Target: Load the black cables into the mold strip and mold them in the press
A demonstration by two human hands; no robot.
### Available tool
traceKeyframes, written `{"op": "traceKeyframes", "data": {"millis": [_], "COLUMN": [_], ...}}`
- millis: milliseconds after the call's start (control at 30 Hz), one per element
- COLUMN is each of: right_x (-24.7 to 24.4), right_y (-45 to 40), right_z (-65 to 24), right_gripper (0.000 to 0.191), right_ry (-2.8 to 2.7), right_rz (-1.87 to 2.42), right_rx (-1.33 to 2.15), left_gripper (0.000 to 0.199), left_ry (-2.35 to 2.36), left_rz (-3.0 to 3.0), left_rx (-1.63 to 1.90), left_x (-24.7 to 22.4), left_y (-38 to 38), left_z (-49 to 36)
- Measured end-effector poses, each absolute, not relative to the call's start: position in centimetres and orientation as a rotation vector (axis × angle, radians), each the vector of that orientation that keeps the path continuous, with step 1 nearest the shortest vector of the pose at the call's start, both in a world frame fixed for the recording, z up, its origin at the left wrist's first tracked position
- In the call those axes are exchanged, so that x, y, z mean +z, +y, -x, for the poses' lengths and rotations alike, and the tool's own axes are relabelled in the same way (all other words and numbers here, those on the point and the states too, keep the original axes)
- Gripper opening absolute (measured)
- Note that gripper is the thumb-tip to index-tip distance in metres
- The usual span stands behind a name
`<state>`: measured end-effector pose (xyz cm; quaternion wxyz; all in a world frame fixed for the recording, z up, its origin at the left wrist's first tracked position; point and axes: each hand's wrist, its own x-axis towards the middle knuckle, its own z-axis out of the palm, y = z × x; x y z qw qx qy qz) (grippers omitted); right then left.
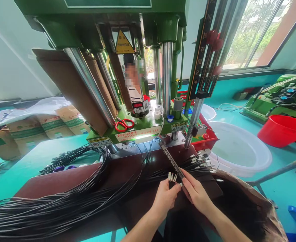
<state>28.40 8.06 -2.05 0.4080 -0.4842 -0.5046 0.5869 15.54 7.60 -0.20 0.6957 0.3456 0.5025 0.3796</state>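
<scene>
My left hand (166,196) is closed around several cable ends, whose small metal connectors (172,176) stick up above the fingers. Close beside it, my right hand (194,189) grips the near end of a long, narrow metal bar (171,160) with slots along it. The bar slants away to the upper left, its far end near the green press (148,129). More black cables with pale connectors (200,160) lie behind my right hand. A large bundle of black cables (49,208) spreads across the brown table at the left.
Red-handled scissors (124,125) rest on the press ledge. A red control box (205,136) stands right of the press, with a white tub (238,148) and a red bucket (284,131) beyond. An open brown sack (261,208) is at the lower right; cardboard (62,80) leans at the left.
</scene>
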Motion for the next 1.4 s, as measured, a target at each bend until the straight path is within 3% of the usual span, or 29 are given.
{"op": "traceKeyframes", "data": {"millis": [200, 467, 1033, 1400], "right_x": [-1.4, -1.4, -1.8, -2.0], "right_y": [7.8, 7.8, 8.0, 7.8], "right_z": [-28.7, -29.1, -29.5, -28.8], "right_gripper": [0.062, 0.058, 0.052, 0.061], "right_ry": [-1.088, -1.182, -1.215, -1.431], "right_rz": [1.234, 1.208, 1.177, 1.191], "right_rx": [1.532, 1.537, 1.572, 1.487], "left_gripper": [0.039, 0.033, 0.04, 0.036], "left_ry": [1.216, 1.073, 1.031, 1.102], "left_rz": [-0.749, -0.728, -0.661, -0.71], "left_rx": [1.25, 0.898, 0.874, 0.941], "left_x": [-1.0, 0.0, -0.3, -0.4], "left_y": [8.0, 7.8, 8.0, 7.7], "left_z": [-14.8, -14.9, -14.7, -14.4]}}
